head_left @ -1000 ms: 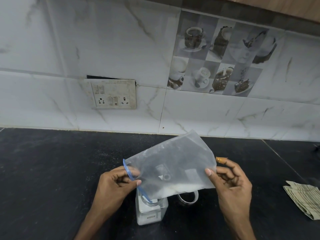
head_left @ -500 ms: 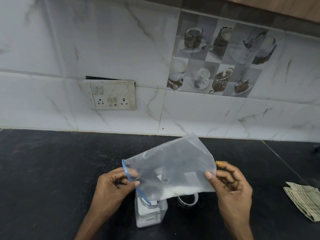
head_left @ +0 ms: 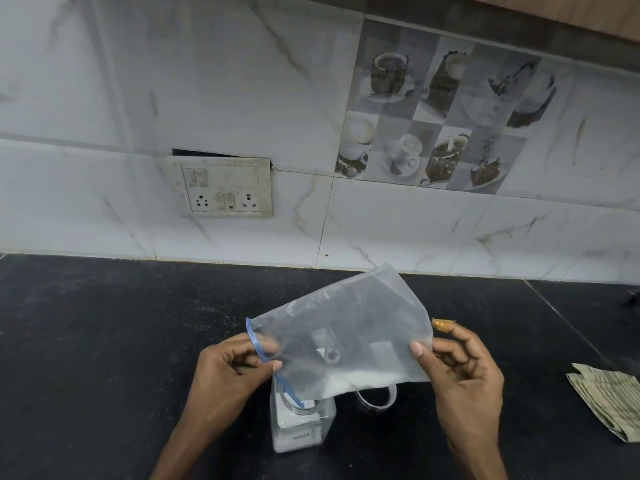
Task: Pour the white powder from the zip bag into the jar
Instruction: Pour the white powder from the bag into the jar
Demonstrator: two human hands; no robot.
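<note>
A clear zip bag point(head_left: 349, 327) with a blue zip strip hangs tilted over the black counter point(head_left: 104, 341), its open mouth pointing down-left. White powder point(head_left: 360, 381) lies along its lower edge. My left hand point(head_left: 232, 372) pinches the mouth end by the blue strip. My right hand point(head_left: 464, 372) pinches the bag's far end, holding it higher. Below the mouth stands a square clear jar point(head_left: 303, 427), open, with white powder in it; the bag's corner dips into its neck.
The jar's round lid point(head_left: 377, 398) lies on the counter just right of the jar, partly behind the bag. A folded striped cloth point(head_left: 609, 400) rests at the right edge. A tiled wall with a socket plate point(head_left: 221, 187) backs the counter.
The bag and both hands have barely shifted, dropping slightly with the view. The powder stays gathered along the bag's lower edge.
</note>
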